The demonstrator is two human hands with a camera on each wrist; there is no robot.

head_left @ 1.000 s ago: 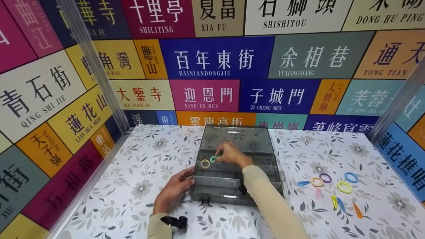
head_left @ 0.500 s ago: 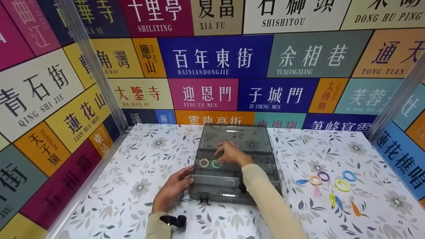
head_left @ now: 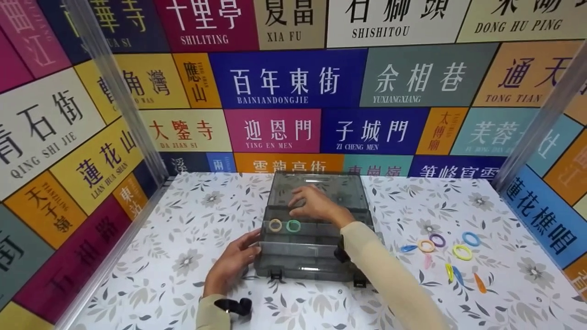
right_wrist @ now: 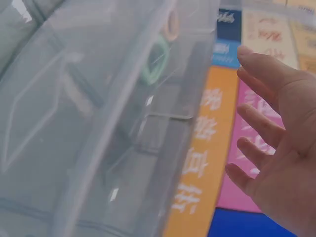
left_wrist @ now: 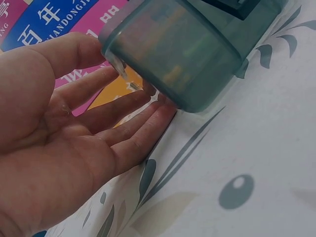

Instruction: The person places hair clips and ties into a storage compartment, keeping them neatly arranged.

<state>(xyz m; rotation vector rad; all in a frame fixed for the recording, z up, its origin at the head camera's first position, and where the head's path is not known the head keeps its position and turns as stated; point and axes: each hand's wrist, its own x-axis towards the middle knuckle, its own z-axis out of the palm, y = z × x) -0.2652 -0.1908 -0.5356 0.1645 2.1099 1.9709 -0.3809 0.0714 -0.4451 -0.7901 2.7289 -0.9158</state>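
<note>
A smoky see-through storage box (head_left: 298, 270) with dividers stands on the table, its lid (head_left: 341, 183) tipped back. In one of its rows, a beige hair tie (head_left: 270, 228) and a green hair tie (head_left: 288, 228) lie side by side; the right wrist view shows the green hair tie (right_wrist: 154, 75) through the clear plastic. My left hand (head_left: 235, 259) touches the box's left side, thumb tip at the corner and the other fingers stretched along the wall. Above the back row hovers my right hand (head_left: 316, 205), fingers spread and nothing in them.
To the right of the box lie purple (head_left: 443, 244), blue (head_left: 478, 242), yellow (head_left: 462, 259) and orange (head_left: 426, 251) hair ties. Among them are several snap hair clips, including blue (head_left: 409, 248), pink (head_left: 428, 261) and orange (head_left: 480, 283) ones. Sign-covered walls close off the back and sides.
My right hand has let go of the green hair tie, which now lies beside the beige one, and has lifted up and back. My left hand has stayed at the box.
</note>
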